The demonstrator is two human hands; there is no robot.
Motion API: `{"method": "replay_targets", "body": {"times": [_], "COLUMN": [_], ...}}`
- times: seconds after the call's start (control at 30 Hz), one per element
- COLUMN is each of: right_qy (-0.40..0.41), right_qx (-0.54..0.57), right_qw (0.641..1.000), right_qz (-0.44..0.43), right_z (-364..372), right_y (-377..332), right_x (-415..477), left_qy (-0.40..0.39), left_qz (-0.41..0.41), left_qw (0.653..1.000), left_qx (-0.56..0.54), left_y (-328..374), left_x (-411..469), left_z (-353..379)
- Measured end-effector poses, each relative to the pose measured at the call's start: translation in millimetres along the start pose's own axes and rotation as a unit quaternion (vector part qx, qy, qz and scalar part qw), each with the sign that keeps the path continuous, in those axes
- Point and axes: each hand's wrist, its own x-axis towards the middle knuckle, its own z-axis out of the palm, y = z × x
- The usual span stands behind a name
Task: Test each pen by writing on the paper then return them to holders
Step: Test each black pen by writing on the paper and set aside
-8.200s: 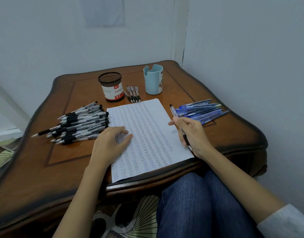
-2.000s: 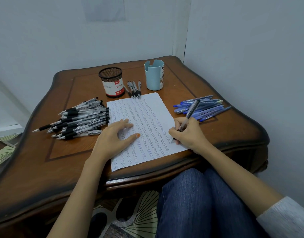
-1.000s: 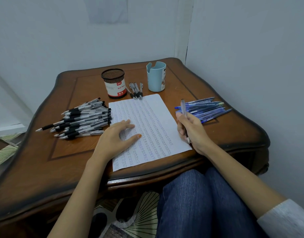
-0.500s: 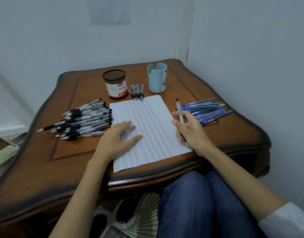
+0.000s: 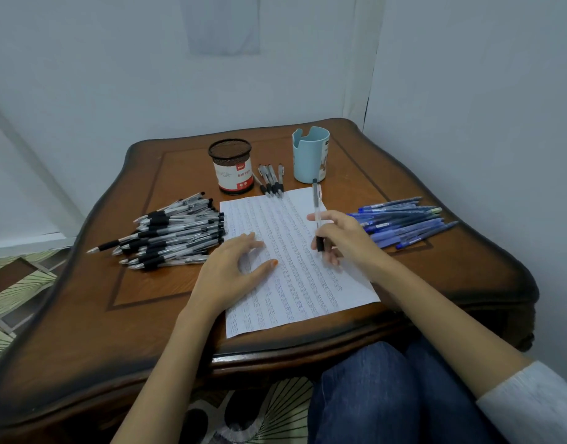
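Note:
A white sheet of paper (image 5: 295,264) covered in rows of small writing lies on the wooden table (image 5: 141,309). My left hand (image 5: 230,270) presses flat on its left part, fingers spread. My right hand (image 5: 346,241) holds a clear pen with a black grip (image 5: 316,206) over the paper's right side, the pen pointing away from me. A heap of black-grip pens (image 5: 170,232) lies left of the paper. Several blue pens (image 5: 400,222) lie to the right. A black mesh holder (image 5: 231,166) and a light blue holder (image 5: 310,155) stand at the back.
Several black-grip pens (image 5: 271,181) lie between the two holders, just past the paper's far edge. Walls close in behind and on the right. My knees in jeans (image 5: 371,395) sit under the table's front edge.
My right hand stopped writing near the paper's lower right, turned the pen over and carried it up and leftward over the sheet. The left hand stays on the paper.

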Motion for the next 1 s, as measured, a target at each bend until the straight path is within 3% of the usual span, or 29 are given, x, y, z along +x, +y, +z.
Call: {"method": "replay_targets", "body": {"times": [0.17, 0.43, 1.0], "right_qy": [0.051, 0.185, 0.172], "right_qx": [-0.067, -0.123, -0.211], "right_qw": [0.995, 0.973, 0.959], "right_qz": [-0.053, -0.057, -0.077], "right_z": [13, 28, 60], "right_y": [-6, -19, -31], "right_x": [39, 105, 181], "left_qy": [0.005, -0.003, 0.005], "left_qz": [-0.009, -0.028, -0.019], "left_qw": [1.000, 0.999, 1.000], "left_qx": [-0.002, -0.025, -0.022], "left_y": [-1, -3, -5], "left_x": [3, 5, 6], "left_z": [0, 1, 2]}}
